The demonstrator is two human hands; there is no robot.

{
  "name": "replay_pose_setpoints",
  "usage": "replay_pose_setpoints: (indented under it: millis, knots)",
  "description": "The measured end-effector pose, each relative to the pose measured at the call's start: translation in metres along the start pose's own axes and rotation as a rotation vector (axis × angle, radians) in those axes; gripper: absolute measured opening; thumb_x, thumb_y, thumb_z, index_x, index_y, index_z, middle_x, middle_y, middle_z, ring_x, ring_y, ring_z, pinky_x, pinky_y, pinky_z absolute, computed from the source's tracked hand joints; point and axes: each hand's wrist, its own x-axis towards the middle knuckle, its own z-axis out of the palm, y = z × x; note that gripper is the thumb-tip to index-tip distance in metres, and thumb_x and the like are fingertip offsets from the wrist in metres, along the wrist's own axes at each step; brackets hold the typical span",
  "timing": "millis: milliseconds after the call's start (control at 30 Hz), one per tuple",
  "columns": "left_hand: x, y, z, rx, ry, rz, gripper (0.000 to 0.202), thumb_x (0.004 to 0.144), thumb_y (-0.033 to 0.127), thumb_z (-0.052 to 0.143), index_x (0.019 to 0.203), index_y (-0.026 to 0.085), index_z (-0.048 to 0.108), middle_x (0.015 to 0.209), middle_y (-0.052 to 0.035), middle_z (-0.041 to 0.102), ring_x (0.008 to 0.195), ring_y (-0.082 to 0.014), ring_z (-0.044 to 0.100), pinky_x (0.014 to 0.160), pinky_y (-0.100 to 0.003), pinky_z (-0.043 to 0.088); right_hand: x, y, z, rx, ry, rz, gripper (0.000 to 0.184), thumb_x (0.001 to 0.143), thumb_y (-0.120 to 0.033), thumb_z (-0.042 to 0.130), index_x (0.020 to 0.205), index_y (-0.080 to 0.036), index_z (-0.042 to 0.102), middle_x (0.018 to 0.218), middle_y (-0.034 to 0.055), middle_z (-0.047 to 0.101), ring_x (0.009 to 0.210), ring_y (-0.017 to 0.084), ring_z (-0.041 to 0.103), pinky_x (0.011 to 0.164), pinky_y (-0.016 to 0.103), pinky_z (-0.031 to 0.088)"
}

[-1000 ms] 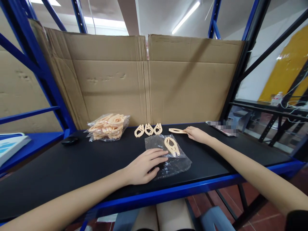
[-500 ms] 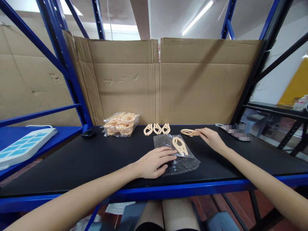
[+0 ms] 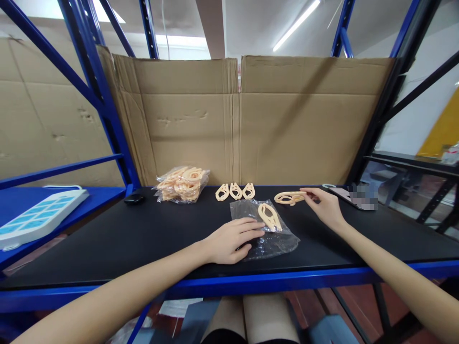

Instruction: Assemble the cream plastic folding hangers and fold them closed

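Observation:
My left hand [image 3: 233, 240] rests with fingers stretched out on a clear plastic bag [image 3: 276, 246] lying on the black tabletop. A beige folded plastic hanger [image 3: 269, 218] lies at that bag, just beyond my fingertips; whether it is inside or on top I cannot tell. Right of the bag, my right hand [image 3: 324, 208] pinches the end of another beige folded hanger [image 3: 288, 197] between thumb and fingers. That hanger is tilted and looks slightly raised from the table. Three more folded hangers, the middle one [image 3: 235, 191] among them, lie in a row behind the bag.
A clear bag full of beige hangers [image 3: 183, 185] sits at the back left. Near it lies a black object [image 3: 134, 198]. A phone-like item [image 3: 353, 197], partly blurred, is at the back right. Cardboard [image 3: 186, 119] walls the back, and a white-and-blue tray [image 3: 43, 215] stands left.
My right hand has moved slightly right with the hanger pinched in it, and the hanger has tilted up a little. My left hand stays on the bag.

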Motion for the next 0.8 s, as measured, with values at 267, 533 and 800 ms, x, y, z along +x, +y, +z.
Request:
replay_pose_setpoints:
  millis: [267,533,800]
  knots:
    - [0.000,0.000,0.000,-0.004,0.001,-0.004,0.050,0.083,0.015,0.046,0.132,0.019,0.045,0.143,-0.0066,0.046,0.131,-0.0245,0.039,0.110,-0.043,0.033,-0.046,-0.099,-0.058,-0.090,0.228,-0.253,0.026,0.087,-0.014,0.057,0.109,-0.025,0.065,0.093,0.0035,0.071,0.084,0.020,0.066,0.078,0.035,0.052]
    - [0.001,0.002,-0.001,-0.016,0.014,-0.022,0.056,0.082,0.015,0.046,0.137,0.021,0.038,0.145,-0.0069,0.043,0.133,-0.0245,0.037,0.110,-0.045,0.032,-0.106,-0.155,-0.083,-0.168,0.019,-0.654,0.040,0.091,-0.028,0.044,0.130,-0.026,0.055,0.106,0.0046,0.071,0.092,0.027,0.066,0.072,0.037,0.056]
    - [0.002,0.003,0.001,-0.015,0.061,0.004,0.069,0.078,0.012,0.048,0.142,0.020,0.024,0.147,-0.0116,0.039,0.135,-0.0237,0.034,0.111,-0.045,0.030,-0.069,-0.166,-0.012,-0.386,-0.080,-0.785,0.030,0.086,-0.004,0.042,0.102,-0.002,0.067,0.093,0.0189,0.070,0.084,0.026,0.065,0.071,0.037,0.056]
